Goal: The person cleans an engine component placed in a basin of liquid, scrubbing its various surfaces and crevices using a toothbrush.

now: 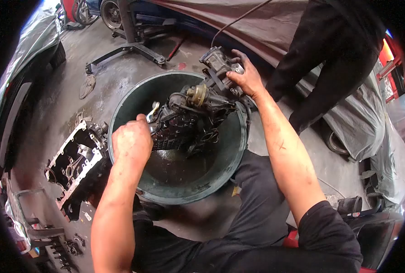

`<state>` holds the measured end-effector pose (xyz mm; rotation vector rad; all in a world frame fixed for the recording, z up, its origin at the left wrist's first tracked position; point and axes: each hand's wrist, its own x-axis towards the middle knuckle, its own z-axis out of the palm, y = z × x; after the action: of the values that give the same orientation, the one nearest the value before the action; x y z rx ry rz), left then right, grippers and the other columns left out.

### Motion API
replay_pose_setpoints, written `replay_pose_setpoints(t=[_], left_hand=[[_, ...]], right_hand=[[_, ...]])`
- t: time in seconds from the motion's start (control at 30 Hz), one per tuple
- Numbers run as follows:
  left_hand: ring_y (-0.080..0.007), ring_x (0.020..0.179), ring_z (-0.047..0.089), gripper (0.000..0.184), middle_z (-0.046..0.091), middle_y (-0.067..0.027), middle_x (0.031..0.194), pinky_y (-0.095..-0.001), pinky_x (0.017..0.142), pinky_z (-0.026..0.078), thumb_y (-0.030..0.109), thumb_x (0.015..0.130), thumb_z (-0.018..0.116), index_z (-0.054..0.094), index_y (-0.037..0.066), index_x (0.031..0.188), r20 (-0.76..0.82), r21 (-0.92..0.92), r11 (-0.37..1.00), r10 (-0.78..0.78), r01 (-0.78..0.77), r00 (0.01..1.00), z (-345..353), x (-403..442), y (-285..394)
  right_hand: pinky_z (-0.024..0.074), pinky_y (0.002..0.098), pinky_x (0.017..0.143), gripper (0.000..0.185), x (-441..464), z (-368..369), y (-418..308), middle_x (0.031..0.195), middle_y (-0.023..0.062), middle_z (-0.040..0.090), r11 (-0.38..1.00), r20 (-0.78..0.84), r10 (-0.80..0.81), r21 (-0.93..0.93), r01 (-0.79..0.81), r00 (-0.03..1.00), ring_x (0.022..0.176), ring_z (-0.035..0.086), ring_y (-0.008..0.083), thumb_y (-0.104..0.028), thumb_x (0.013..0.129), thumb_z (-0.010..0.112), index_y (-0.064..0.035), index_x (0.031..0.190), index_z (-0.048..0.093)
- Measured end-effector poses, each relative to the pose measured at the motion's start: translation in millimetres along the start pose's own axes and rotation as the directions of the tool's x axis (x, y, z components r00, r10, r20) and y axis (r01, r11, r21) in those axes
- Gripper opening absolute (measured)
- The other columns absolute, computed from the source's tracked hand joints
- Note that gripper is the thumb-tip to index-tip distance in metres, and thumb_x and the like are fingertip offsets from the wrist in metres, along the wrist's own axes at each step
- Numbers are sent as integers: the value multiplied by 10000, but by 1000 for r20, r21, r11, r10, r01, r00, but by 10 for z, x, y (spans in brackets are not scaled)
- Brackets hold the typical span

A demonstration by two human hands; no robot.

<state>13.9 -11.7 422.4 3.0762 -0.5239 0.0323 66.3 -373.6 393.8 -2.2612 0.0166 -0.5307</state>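
A dark, greasy intake manifold (173, 129) with hoses and wiring lies tilted across a round dark-green tub (179, 198). My left hand (133, 142) is closed round its left end, above the tub's left rim. What its fingertips touch is hidden. At the upper right, a grey metal housing like a throttle body (217, 61) juts out past the rim. My right hand (246, 75) grips this end, thumb on the near side and fingers over the far side. A yellowish round canister (196, 95) sits on top of the assembly.
An engine block (77, 161) with a piston inside lies on the floor left of the tub. A lift leg (129, 50), a rag (88, 86) and covered cars stand around. Another person's legs (323, 59) are close at the right. Metal parts (59, 248) lie lower left.
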Motion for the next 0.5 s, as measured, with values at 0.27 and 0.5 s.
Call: replay_pose_setpoints(t=[0.27, 0.5], left_hand=[[-366, 764, 669, 185, 679, -167, 779, -479, 710, 519, 222, 936, 556, 607, 80, 1042, -261, -340, 917, 123, -210, 958, -392, -372, 617], [-376, 760, 664, 166, 677, -181, 785, -483, 710, 519, 200, 930, 561, 610, 65, 1012, -219, -366, 905, 144, -218, 965, -377, -388, 561]], right_hand=[[391, 379, 1065, 803, 32, 4, 53, 1329, 177, 547, 999, 21, -37, 15, 36, 999, 1252, 511, 315, -312, 684, 752, -107, 1401, 452], [392, 377, 1064, 811, 7, 1, 42, 1332, 164, 546, 1000, 22, -19, -3, 19, 1000, 1244, 515, 307, -312, 677, 756, -121, 1405, 453]])
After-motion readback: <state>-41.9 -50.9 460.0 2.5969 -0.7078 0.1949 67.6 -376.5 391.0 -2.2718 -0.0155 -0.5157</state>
